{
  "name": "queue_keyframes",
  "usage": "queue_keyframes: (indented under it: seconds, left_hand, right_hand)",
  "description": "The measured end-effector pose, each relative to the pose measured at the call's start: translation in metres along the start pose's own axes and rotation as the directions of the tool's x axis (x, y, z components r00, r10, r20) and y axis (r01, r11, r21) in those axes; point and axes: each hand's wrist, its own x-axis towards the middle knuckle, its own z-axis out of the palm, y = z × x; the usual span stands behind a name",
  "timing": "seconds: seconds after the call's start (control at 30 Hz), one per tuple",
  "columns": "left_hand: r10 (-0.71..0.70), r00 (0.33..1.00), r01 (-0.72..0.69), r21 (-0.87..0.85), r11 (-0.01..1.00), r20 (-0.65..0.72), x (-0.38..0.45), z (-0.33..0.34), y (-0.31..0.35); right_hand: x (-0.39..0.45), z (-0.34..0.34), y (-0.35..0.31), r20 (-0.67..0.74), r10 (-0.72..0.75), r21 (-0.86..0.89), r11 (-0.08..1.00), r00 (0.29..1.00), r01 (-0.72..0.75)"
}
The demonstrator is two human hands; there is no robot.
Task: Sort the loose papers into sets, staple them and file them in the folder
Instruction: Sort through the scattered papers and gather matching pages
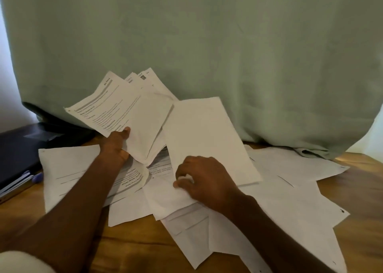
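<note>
Right hand point(204, 177) pinching a blank sheet point(209, 140) off the loose papers point(290, 192), left hand point(116, 146) gripping a fanned stack point(126, 111), dark folder point(18, 146) lying on the wooden table point(128, 243).

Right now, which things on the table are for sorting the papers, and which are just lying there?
For the job:
- fanned sheets gripped by the left hand
- blank sheet pinched by the right hand
- loose papers on the table
- dark folder, probably

Lying about:
- pen
- green curtain
</note>
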Motion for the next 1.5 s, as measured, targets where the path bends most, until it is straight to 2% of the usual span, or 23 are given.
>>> queue_keyframes:
  seconds: [0.1, 0.17, 0.2, 0.23, 0.27, 0.3, 0.33, 0.37, 0.4, 0.47, 0.5, 0.53, 0.6, 0.7, 0.83, 1.03, 1.2, 1.23, 1.27, 1.33, 1.4, 1.5]
  left_hand:
    - [0.015, 0.999, -0.015, -0.019, 1.0, -0.036, -0.002, 0.001, -0.002]
    - [0.005, 0.999, -0.006, -0.036, 0.999, -0.039, -0.002, 0.0, -0.002]
    - [0.004, 0.999, -0.005, -0.03, 1.0, -0.048, -0.001, -0.001, -0.002]
    - [0.006, 0.998, -0.007, -0.021, 1.0, -0.061, -0.001, -0.001, -0.001]
    - [0.011, 0.997, -0.013, -0.018, 1.0, -0.07, 0.0, -0.002, -0.002]
    - [0.018, 0.997, -0.02, -0.019, 1.0, -0.073, 0.001, -0.002, -0.002]
    - [0.026, 0.997, -0.027, -0.014, 1.0, -0.074, 0.001, -0.001, -0.003]
    - [0.034, 0.997, -0.035, -0.012, 0.999, -0.073, 0.002, -0.001, -0.004]
    - [0.039, 0.997, -0.04, -0.012, 0.999, -0.071, 0.003, -0.001, -0.005]
    - [0.037, 0.997, -0.037, -0.002, 0.999, -0.06, 0.007, -0.001, -0.006]
    - [0.033, 0.998, -0.033, 0.012, 0.999, -0.057, 0.008, -0.001, -0.006]
    - [0.03, 0.998, -0.029, 0.021, 0.999, -0.051, 0.009, -0.001, -0.007]
    - [0.024, 0.999, -0.022, 0.039, 0.999, -0.048, 0.012, -0.003, -0.009]
    - [0.029, 0.998, -0.026, 0.047, 0.999, -0.053, 0.015, -0.005, -0.012]
    - [0.023, 0.999, -0.02, 0.047, 0.999, -0.045, 0.012, -0.002, -0.013]
    - [-0.015, 1.0, 0.015, 0.044, 0.999, -0.012, 0.008, 0.004, -0.016]
    - [-0.033, 0.999, 0.034, 0.031, 0.999, -0.015, 0.006, 0.005, -0.015]
    - [-0.029, 1.0, 0.029, 0.036, 0.999, -0.008, 0.005, 0.006, -0.015]
    - [-0.023, 1.0, 0.023, 0.042, 0.999, -0.001, 0.005, 0.006, -0.015]
    - [-0.012, 1.0, 0.011, 0.051, 0.999, 0.021, 0.005, 0.008, -0.015]
    - [0.002, 0.999, -0.004, 0.06, 0.998, 0.044, 0.004, 0.009, -0.014]
    - [0.009, 0.996, -0.014, 0.052, 0.999, 0.09, 0.002, 0.009, -0.01]
  right_hand:
    - [-0.003, 0.007, 0.003, 0.101, 0.078, 0.056, 0.995, 0.992, -0.084]
    - [-0.003, 0.008, 0.003, 0.096, 0.116, 0.056, 0.991, 0.989, -0.122]
    - [-0.003, 0.005, 0.003, 0.028, 0.154, 0.079, 0.985, 0.988, -0.156]
    - [-0.001, 0.001, 0.005, -0.1, 0.218, 0.129, 0.97, 0.971, -0.204]
    - [0.002, -0.006, 0.01, -0.271, 0.304, 0.207, 0.945, 0.913, -0.253]
    - [0.003, -0.014, 0.018, -0.443, 0.401, 0.308, 0.908, 0.802, -0.285]
    - [0.004, -0.023, 0.029, -0.574, 0.502, 0.414, 0.859, 0.647, -0.3]
    - [0.003, -0.032, 0.042, -0.643, 0.597, 0.514, 0.8, 0.479, -0.309]
    - [0.0, -0.041, 0.058, -0.654, 0.685, 0.609, 0.728, 0.32, -0.315]
    - [-0.014, -0.052, 0.091, -0.557, 0.83, 0.782, 0.541, 0.043, -0.309]
    - [-0.022, -0.055, 0.104, -0.481, 0.875, 0.844, 0.446, -0.055, -0.297]
    - [-0.029, -0.056, 0.115, -0.418, 0.901, 0.883, 0.372, -0.119, -0.287]
    - [-0.039, -0.055, 0.128, -0.37, 0.913, 0.902, 0.31, -0.169, -0.3]
    - [-0.04, -0.052, 0.128, -0.388, 0.907, 0.886, 0.317, -0.164, -0.339]
    - [-0.038, -0.045, 0.124, -0.403, 0.907, 0.868, 0.338, -0.119, -0.362]
    - [-0.037, -0.041, 0.128, -0.375, 0.918, 0.888, 0.316, -0.128, -0.333]
    - [-0.036, -0.042, 0.127, -0.322, 0.942, 0.911, 0.281, -0.096, -0.302]
    - [-0.036, -0.043, 0.126, -0.268, 0.961, 0.936, 0.245, -0.062, -0.252]
    - [-0.035, -0.046, 0.124, -0.188, 0.982, 0.966, 0.186, 0.005, -0.178]
    - [-0.032, -0.053, 0.119, 0.045, 0.974, 0.999, -0.038, 0.224, -0.037]
    - [-0.029, -0.056, 0.111, 0.242, 0.874, 0.962, -0.274, 0.422, 0.016]
    - [-0.024, -0.055, 0.1, 0.341, 0.752, 0.87, -0.48, 0.564, 0.114]
